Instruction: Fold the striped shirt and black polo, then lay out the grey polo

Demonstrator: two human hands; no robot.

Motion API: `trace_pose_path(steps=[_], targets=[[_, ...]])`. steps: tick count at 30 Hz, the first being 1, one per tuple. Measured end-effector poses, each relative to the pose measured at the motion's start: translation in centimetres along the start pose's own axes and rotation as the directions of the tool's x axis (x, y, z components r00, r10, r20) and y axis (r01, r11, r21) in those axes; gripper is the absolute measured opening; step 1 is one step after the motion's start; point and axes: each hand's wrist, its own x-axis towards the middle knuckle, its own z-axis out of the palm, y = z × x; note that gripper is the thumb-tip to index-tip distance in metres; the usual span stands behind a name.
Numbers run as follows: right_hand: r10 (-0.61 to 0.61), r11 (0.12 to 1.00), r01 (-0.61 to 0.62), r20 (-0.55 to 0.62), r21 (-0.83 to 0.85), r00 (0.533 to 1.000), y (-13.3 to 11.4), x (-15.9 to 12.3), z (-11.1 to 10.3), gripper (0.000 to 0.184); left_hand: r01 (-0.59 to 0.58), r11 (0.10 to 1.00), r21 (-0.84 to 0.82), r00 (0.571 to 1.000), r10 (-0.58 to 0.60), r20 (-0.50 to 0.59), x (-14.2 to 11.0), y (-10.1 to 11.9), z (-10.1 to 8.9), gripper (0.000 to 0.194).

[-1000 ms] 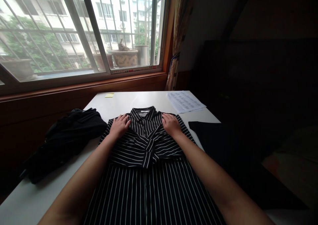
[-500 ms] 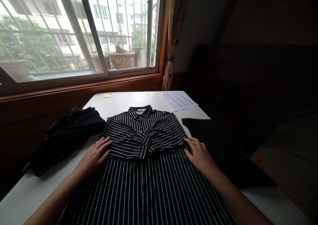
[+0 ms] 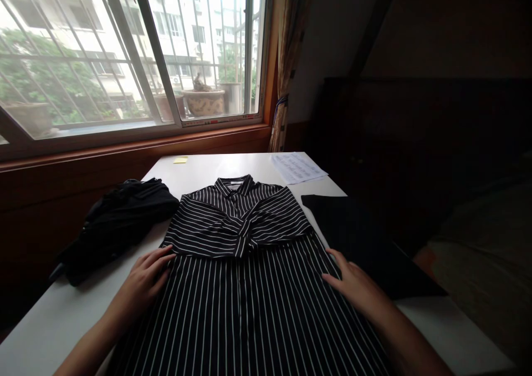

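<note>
A black and white striped shirt (image 3: 245, 298) lies front up, its collar pointing to the far end of the table. Both sleeves are folded in across the chest, with the cuffs meeting near the middle. At the shirt's left edge, just below the folded sleeve, my left hand (image 3: 150, 271) has its fingers stretched out over the fabric. My right hand (image 3: 347, 273) is by the right edge of the shirt, thumb and fingers apart. Whether the right fingertips touch the cloth I cannot tell.
On the white table (image 3: 199, 165), a rumpled heap of dark clothing (image 3: 120, 221) lies to the left. A flat dark cloth (image 3: 357, 237) is at the right. Printed sheets (image 3: 297, 167) and a yellow sticky note (image 3: 180, 159) are at the far end, below the barred window (image 3: 199, 49).
Both hands have slid toward me along the shirt's sides. The right hand has also shifted outward, away from the sleeve. The folded sleeves stay in place.
</note>
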Motion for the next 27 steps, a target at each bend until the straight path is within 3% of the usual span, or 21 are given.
trace_pose_path(steps=[8, 12, 15, 18, 27], targets=[[0.025, 0.954, -0.032, 0.025, 0.298, 0.999, -1.0, -3.2, -1.1, 0.070, 0.043, 0.992, -0.114, 0.998, -0.047, -0.032, -0.9, -1.0, 0.0, 0.036], [0.084, 0.925, -0.124, 0.124, 0.360, 0.989, -1.2, -4.4, -1.6, 0.073, 0.081, 0.991, -0.110, 0.994, -0.089, -0.067, -1.6, -1.3, -0.2, 0.037], [0.046, 0.906, -0.135, 0.225, 0.401, 0.973, -1.0, -4.9, -2.0, 0.071, 0.126, 0.988, -0.090, 0.987, -0.134, -0.087, -2.4, -1.6, -0.3, 0.039], [-0.004, 0.897, -0.109, 0.254, 0.428, 0.967, -0.7, -5.1, -2.2, 0.067, 0.206, 0.976, -0.067, 0.973, -0.212, -0.094, -2.9, -1.8, -0.4, 0.039], [0.028, 0.877, -0.115, 0.190, 0.466, 0.981, 1.1, -4.5, -2.2, 0.060, 0.331, 0.921, -0.203, 0.944, -0.321, 0.083, -3.2, -1.8, -1.1, 0.047]])
